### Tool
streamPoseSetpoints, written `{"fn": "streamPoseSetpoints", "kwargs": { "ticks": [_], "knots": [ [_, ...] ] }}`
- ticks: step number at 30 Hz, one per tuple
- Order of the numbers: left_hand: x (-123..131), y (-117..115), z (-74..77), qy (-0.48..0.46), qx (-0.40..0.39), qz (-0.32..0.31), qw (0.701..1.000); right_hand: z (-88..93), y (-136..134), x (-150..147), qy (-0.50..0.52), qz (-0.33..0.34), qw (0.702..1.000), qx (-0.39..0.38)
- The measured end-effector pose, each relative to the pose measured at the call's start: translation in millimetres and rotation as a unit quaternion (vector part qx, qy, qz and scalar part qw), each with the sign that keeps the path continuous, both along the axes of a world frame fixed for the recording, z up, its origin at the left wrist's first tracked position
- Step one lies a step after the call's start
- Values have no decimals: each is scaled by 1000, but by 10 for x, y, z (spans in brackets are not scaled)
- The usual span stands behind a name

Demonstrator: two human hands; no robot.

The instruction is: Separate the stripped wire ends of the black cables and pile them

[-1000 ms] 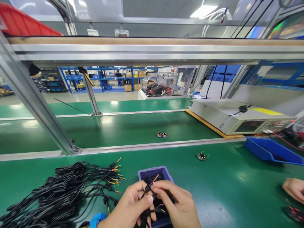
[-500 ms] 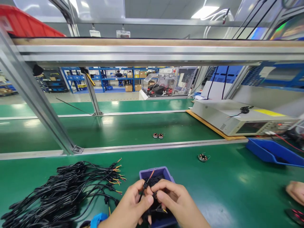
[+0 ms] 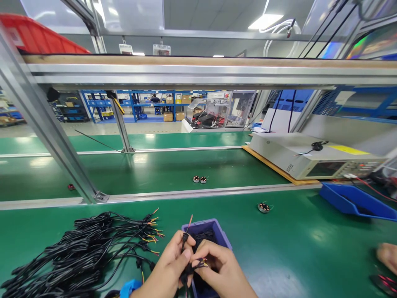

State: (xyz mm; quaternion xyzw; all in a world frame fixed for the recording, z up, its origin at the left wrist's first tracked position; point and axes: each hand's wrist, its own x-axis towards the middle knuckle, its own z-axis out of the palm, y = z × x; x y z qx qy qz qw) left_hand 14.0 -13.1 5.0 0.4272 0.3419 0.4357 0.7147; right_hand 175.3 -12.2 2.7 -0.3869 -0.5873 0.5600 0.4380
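Observation:
My left hand is closed around a black cable whose bare coloured wire tip points up past the fingers. My right hand is closed too, its thumb and fingers pinched at a second cable end with short yellow and red wires. Both hands are over the near part of a purple bin, which holds small black pieces. What lies between the fingertips is partly hidden. Left of my hands spreads a pile of bundled black cables with stripped coloured ends facing right.
A small round copper-wound part lies right of the bin; two similar ones sit beyond the metal rail. A blue tray and a grey instrument stand at right. Another person's hand shows at the right edge. A shelf beam crosses above.
My hands have shifted slightly left, and the left hand's cable stands more upright. My right fingers have moved to the coloured wire ends. The other person's hand has moved slightly right.

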Motion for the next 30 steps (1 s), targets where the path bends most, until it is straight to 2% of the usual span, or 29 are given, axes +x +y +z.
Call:
{"fn": "streamPoseSetpoints", "kwargs": {
  "ticks": [4, 7, 10, 12, 14, 17, 19, 20, 24, 30],
  "knots": [
    [26, -12, -54, -2, 23, 19, 1000, -71, -25, -39, 2, -36, 999, -10],
    [17, -14, -80, 8, 39, 15, 999, -47, -30, -30, 2, -24, 999, -22],
    [-7, -6, -52, 7, 36, -4, 999, 58, 10, 55, -49, 23, 998, 41],
    [-20, 4, 6, -6, 22, -5, 1000, 144, 57, 143, -126, 21, 988, 90],
    [-28, 15, 83, -13, 2, 5, 1000, 184, 103, 213, -255, -25, 955, 147],
    [-19, 35, 187, -2, -28, 10, 1000, 83, 156, 205, -460, -66, 848, 257],
    [5, 55, 234, 3, -49, -2, 999, -53, 180, 132, -525, -56, 788, 316],
    [22, 69, 253, 4, -56, -8, 998, -120, 190, 90, -537, -54, 773, 333],
    [107, 140, 319, 18, -51, -31, 998, -251, 204, -2, -535, -66, 766, 350],
    [168, 199, 305, 36, -36, -57, 997, -123, 149, 115, -507, -91, 781, 353]
  ]
}}
